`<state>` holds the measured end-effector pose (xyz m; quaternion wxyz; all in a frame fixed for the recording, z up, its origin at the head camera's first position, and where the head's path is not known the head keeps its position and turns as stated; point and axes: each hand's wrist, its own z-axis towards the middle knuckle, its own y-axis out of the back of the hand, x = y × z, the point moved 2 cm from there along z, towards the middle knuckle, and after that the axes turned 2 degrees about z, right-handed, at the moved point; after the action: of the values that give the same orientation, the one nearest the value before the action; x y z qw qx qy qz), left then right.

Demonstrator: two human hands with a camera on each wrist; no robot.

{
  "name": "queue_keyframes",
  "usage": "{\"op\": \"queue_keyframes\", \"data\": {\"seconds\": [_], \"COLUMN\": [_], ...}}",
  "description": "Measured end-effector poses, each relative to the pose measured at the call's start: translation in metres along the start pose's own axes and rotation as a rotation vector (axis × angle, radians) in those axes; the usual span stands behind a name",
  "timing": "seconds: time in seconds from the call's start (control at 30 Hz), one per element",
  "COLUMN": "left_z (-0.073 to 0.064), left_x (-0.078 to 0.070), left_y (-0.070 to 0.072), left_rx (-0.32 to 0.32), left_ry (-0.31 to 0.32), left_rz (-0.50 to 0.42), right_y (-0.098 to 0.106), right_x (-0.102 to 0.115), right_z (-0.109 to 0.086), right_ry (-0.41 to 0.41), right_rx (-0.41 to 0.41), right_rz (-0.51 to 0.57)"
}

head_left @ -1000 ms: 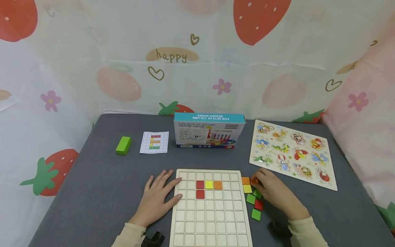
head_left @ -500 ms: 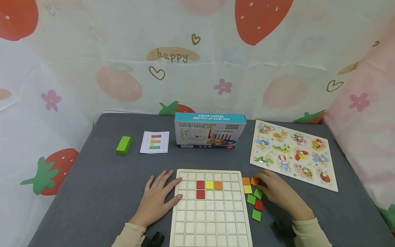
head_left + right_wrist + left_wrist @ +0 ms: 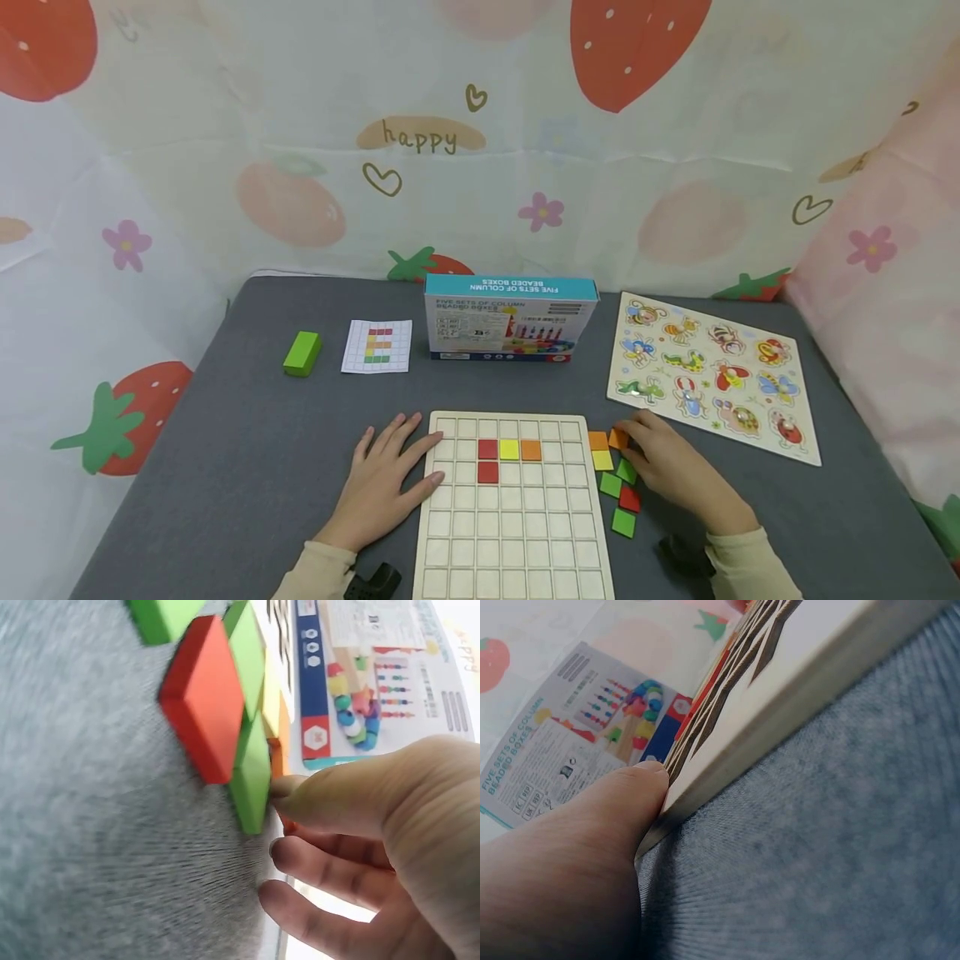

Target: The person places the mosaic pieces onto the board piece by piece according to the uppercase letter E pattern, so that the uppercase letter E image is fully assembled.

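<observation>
A wooden grid board [image 3: 517, 525] lies at the front middle of the table, with two red tiles, a yellow tile [image 3: 508, 449] and an orange tile [image 3: 531, 450] in its upper squares. My left hand [image 3: 382, 483] rests spread at the board's left edge; its thumb [image 3: 630, 795] touches the rim. Right of the board, my right hand [image 3: 675, 471] pinches a loose orange tile [image 3: 618, 438] at its edge. Beside it lie another orange tile [image 3: 597, 442], a yellow one [image 3: 602, 460], several green tiles [image 3: 623, 522] and a red tile [image 3: 202, 701].
A printed card [image 3: 377, 347] with a coloured grid pattern lies at the back left, near a green block [image 3: 302, 354]. Behind the board stands a toy box [image 3: 510, 321]. An insect puzzle board [image 3: 712, 375] lies at the right, just beyond my right hand.
My right hand has shifted slightly right, uncovering more of the loose orange tile and the green tile below it. The left hand and the tiles on the board have stayed put.
</observation>
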<state>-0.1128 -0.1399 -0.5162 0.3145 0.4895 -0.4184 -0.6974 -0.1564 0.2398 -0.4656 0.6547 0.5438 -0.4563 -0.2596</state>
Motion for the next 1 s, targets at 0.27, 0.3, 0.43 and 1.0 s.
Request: {"op": "queue_keyframes", "data": {"seconds": [0.27, 0.3, 0.43, 1.0], "left_z": [-0.001, -0.001, -0.001, 0.0], "left_x": [0.0, 0.0, 0.0, 0.001], "left_y": [0.0, 0.0, 0.0, -0.001], "left_rx": [0.005, 0.004, 0.005, 0.011], "left_ry": [0.007, 0.008, 0.009, 0.016], "left_rz": [-0.018, -0.016, -0.013, 0.001], "right_y": [0.008, 0.009, 0.011, 0.003], "right_x": [0.003, 0.004, 0.011, 0.073], "right_z": [0.002, 0.002, 0.002, 0.015], "right_ry": [0.012, 0.014, 0.035, 0.276], "right_rx": [-0.028, -0.033, -0.055, -0.051], "right_rz": [0.042, 0.041, 0.051, 0.097]}}
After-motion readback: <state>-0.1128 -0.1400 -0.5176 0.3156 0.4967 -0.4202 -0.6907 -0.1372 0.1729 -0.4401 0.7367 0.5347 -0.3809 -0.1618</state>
